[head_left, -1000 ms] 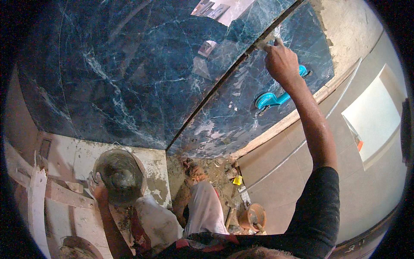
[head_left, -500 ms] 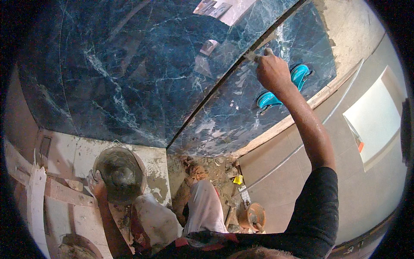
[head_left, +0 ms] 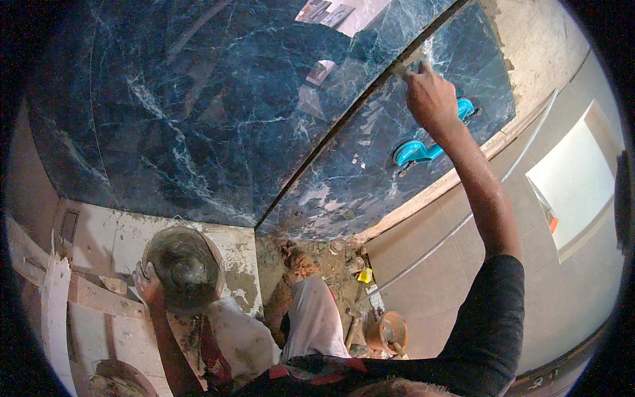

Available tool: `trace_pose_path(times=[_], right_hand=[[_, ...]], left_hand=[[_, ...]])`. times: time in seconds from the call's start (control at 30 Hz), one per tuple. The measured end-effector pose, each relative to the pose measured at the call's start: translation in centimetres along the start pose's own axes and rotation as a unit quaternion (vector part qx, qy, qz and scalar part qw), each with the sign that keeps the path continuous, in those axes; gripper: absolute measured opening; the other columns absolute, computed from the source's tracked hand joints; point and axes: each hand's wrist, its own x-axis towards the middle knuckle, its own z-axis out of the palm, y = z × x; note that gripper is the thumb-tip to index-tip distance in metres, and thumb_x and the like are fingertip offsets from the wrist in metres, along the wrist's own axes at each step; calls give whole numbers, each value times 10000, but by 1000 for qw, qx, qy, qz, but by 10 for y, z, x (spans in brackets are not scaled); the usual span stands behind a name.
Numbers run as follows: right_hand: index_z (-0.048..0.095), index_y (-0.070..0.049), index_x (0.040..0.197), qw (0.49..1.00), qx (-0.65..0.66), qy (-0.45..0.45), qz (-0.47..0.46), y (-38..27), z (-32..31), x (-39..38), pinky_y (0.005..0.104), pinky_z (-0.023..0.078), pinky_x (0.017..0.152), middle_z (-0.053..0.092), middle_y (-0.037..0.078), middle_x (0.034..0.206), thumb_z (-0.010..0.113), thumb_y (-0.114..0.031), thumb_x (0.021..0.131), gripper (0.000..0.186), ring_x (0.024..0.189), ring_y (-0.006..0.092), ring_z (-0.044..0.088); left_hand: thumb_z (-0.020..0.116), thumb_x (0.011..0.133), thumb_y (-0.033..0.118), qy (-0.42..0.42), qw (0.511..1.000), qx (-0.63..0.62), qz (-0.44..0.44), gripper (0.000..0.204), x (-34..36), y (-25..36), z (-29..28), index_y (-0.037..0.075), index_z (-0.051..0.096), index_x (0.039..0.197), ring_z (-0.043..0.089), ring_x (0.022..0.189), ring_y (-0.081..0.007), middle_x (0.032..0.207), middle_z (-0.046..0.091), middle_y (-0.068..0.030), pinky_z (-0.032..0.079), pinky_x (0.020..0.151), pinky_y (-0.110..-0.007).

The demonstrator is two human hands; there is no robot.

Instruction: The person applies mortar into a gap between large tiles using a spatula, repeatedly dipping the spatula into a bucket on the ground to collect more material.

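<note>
My right hand (head_left: 428, 99) is closed on a small flat scraper (head_left: 401, 70), smeared grey, at the dark seam (head_left: 331, 135) between two glossy dark-blue marble panels (head_left: 172, 119) with white veins. A turquoise suction lifter (head_left: 411, 152) is fixed to the right-hand panel, partly hidden behind my hand and wrist. At lower left, my left hand (head_left: 149, 284) grips the rim of a round bucket (head_left: 213, 255) holding wet grey paste.
Grey tiles (head_left: 423, 264) run down the right, with a white recessed panel (head_left: 569, 178) and a pale pipe. Rubble, a small yellow item (head_left: 364, 275) and a terracotta-coloured bucket (head_left: 386, 333) lie by my knee (head_left: 311, 311). Broken pale boards (head_left: 57, 311) stand at left.
My right hand with the scraper went down-left along the seam half a second ago and is now back higher and to the right. My left hand stays on the bucket.
</note>
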Motion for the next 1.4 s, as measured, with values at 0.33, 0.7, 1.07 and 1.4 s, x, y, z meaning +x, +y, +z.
trace_pose_path(times=[0.33, 0.7, 1.07, 1.4], right_hand=[[670, -29, 923, 998, -36, 27, 42, 25, -10, 16, 470, 585, 657, 630, 218, 1027, 565, -86, 849, 141, 802, 374, 700], [719, -97, 997, 997, 54, -56, 3, -4, 11, -9, 484, 569, 688, 646, 210, 991, 623, -100, 810, 210, 805, 381, 689], [710, -107, 1002, 989, 133, -36, 56, -15, -9, -43, 480, 543, 679, 637, 179, 977, 664, -147, 825, 187, 803, 378, 669], [690, -119, 1053, 945, 204, 164, 195, 19, 0, -31, 486, 546, 681, 630, 199, 965, 647, -193, 872, 200, 787, 412, 663]], left_hand=[[572, 967, 192, 107, 992, 38, 62, 336, 0, -15, 25, 178, 585, 1303, 570, 1211, -398, 1376, 577, -144, 471, 1043, -493], [542, 995, 402, -2, 994, -102, -47, 514, 4, 9, 3, 20, 566, 1338, 440, 1311, -465, 1386, 554, -201, 336, 1121, -506], [513, 1004, 444, 0, 1000, 12, 26, 544, -1, -3, 4, 46, 531, 1375, 443, 1317, -447, 1398, 541, -198, 335, 1124, -511], [497, 1009, 452, 12, 999, -28, -36, 554, 2, -49, 6, 50, 531, 1389, 442, 1325, -425, 1412, 524, -209, 330, 1130, -500]])
